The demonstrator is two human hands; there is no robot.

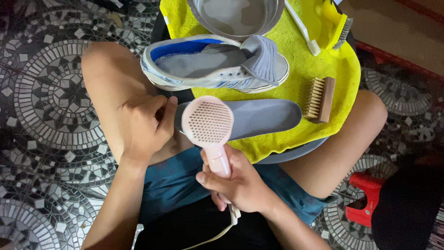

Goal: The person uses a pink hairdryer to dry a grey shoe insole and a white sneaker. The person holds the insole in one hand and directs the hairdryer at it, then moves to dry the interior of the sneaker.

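**Insole drying: heat held close**

Left hand [147,125] pinches the grey insole [259,118] by its end, over the yellow towel [344,69]. Right hand [238,185] grips the pink hair dryer [208,122], apparently touching the insole. Risk: scorching or warping from concentrated heat. Shoe [215,65] lies just behind.

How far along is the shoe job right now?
Done, it seems: the grey insole is out of the sneaker and lies on the yellow towel. In hand: the right hand holds a pink hair dryer over the insole's heel end, which the left hand grips. Left: the insole is not back in the sneaker; whether either is dry cannot be told.
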